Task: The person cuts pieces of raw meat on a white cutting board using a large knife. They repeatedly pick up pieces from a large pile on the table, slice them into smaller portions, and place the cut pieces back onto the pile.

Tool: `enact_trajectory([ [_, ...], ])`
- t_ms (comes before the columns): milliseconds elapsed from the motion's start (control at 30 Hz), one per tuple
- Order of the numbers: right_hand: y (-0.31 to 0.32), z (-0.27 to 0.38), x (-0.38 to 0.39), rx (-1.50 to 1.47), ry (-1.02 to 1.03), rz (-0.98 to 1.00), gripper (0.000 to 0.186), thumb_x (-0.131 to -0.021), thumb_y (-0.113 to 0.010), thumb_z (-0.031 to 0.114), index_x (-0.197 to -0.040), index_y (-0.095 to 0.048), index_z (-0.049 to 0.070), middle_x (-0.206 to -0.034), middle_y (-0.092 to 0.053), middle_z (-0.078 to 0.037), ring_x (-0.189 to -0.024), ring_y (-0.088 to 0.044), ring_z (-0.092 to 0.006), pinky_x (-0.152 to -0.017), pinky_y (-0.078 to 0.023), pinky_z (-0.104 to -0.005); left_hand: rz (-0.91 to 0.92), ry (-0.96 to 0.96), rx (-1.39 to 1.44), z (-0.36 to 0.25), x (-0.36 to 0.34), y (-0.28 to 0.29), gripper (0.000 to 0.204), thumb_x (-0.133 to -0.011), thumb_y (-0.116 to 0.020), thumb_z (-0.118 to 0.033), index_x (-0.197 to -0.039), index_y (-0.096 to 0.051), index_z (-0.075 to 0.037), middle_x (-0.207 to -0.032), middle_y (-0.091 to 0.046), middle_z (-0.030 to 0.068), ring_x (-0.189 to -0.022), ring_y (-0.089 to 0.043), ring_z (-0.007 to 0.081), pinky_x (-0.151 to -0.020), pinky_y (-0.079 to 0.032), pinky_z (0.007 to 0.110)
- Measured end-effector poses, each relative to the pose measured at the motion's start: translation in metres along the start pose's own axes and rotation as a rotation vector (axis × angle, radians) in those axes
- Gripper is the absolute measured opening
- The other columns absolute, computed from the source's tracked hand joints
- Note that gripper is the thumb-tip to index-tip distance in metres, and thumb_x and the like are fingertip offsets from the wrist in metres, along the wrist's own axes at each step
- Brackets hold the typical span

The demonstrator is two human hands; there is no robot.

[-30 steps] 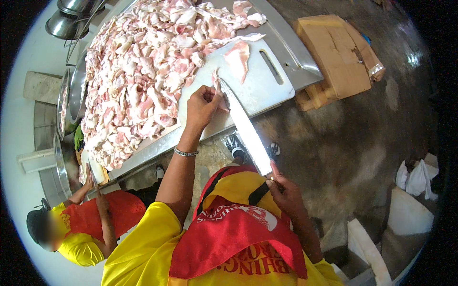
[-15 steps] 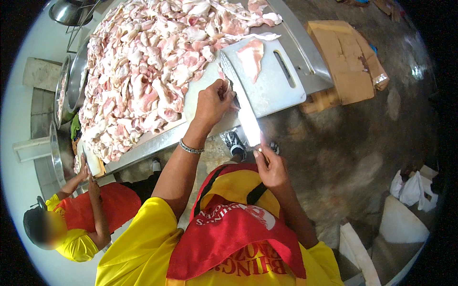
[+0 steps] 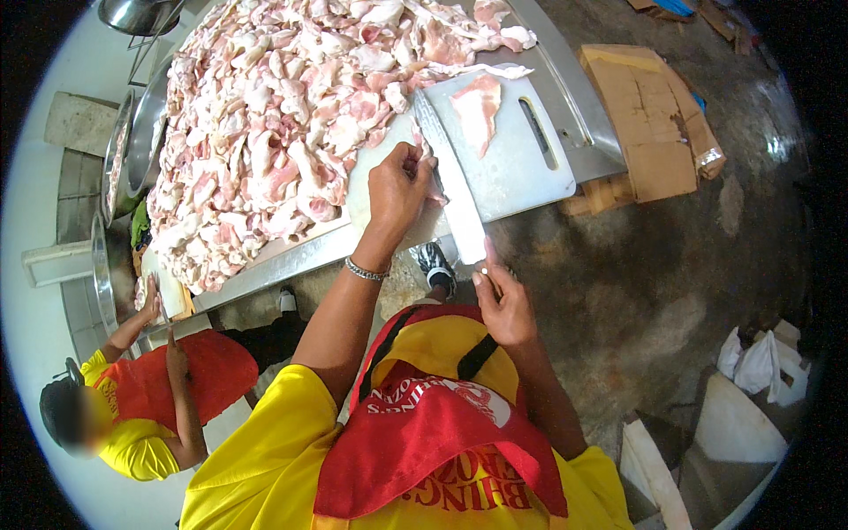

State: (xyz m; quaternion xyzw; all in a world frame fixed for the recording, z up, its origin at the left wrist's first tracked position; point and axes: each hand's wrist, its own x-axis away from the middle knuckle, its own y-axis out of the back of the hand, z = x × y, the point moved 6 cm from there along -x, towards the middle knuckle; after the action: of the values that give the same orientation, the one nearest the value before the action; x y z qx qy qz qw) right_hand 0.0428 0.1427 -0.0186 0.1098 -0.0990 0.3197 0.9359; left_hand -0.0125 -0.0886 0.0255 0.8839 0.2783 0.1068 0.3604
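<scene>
My right hand (image 3: 506, 306) is closed around the handle end of a long, broad knife (image 3: 461, 205). Its bright blade points away from me, across the left part of a white cutting board (image 3: 534, 181). Just left of the blade, my left hand (image 3: 396, 193) pinches a small strip of raw meat (image 3: 436, 191), mostly covered by the fingers. Right of the knife, a flat, pale pink meat piece (image 3: 477, 115) lies on the board. A large heap of raw meat pieces (image 3: 265, 132), looking like chicken, spreads beyond my left hand.
The metal table (image 3: 583, 124) carries the heap and board. Flattened cardboard (image 3: 649, 124) lies at the right. A co-worker in a red apron (image 3: 199, 375) cuts at the table's left end, near metal basins (image 3: 103, 274). White bags (image 3: 764, 362) sit on the floor.
The table and board sit slightly farther right in the picture. Both hands keep nearly the same pose, with the knife and meat strip still held. The co-worker's hands have moved slightly.
</scene>
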Motion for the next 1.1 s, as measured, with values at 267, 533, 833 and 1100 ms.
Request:
enact_trajectory([
  [267,0.010,-0.009,0.047,0.174,-0.062,0.012,0.051,-0.098,-0.052,0.009,-0.147,-0.039,-0.004,-0.079,-0.055,-0.001,-0.067,-0.046,-0.0059,-0.062,-0.042,-0.0229,-0.052,-0.020,-0.007,0.003,0.003,0.004,0.025,-0.091,-0.068,-0.022,-0.089,-0.062,0.002,-0.072,-0.066,0.0166,-0.064,-0.063,0.0215,-0.063,-0.050,0.035],
  [533,0.020,-0.013,0.084,0.139,-0.195,0.058,0.047,-0.099,-0.053,0.015,-0.144,-0.042,0.003,-0.092,-0.065,-0.010,-0.075,-0.057,-0.0131,-0.071,-0.049,-0.0293,0.002,-0.163,0.011,0.005,0.003,0.005,0.019,-0.087,-0.072,-0.010,-0.100,-0.063,0.002,-0.085,-0.066,0.0168,-0.071,-0.064,0.0243,-0.065,-0.051,0.034],
  [833,0.033,-0.010,0.114,0.136,-0.343,0.091,0.058,-0.099,-0.057,0.013,-0.152,-0.036,0.013,-0.083,-0.061,-0.007,-0.069,-0.054,-0.0106,-0.067,-0.048,-0.0274,0.088,-0.428,-0.086,0.005,0.001,0.013,0.036,-0.089,-0.067,-0.004,-0.123,-0.059,-0.005,-0.110,-0.061,0.0177,-0.078,-0.065,0.0265,-0.071,-0.054,0.035],
  [1100,0.066,-0.007,0.127,0.137,-0.180,-0.047,0.051,-0.098,-0.059,0.019,-0.146,-0.046,0.013,-0.078,-0.062,-0.004,-0.070,-0.053,-0.0086,-0.067,-0.048,-0.0266,0.107,-0.467,-0.077,0.001,-0.001,0.014,0.030,-0.090,-0.058,-0.001,-0.118,-0.066,-0.005,-0.117,-0.059,0.0155,-0.093,-0.064,0.0258,-0.074,-0.054,0.035],
])
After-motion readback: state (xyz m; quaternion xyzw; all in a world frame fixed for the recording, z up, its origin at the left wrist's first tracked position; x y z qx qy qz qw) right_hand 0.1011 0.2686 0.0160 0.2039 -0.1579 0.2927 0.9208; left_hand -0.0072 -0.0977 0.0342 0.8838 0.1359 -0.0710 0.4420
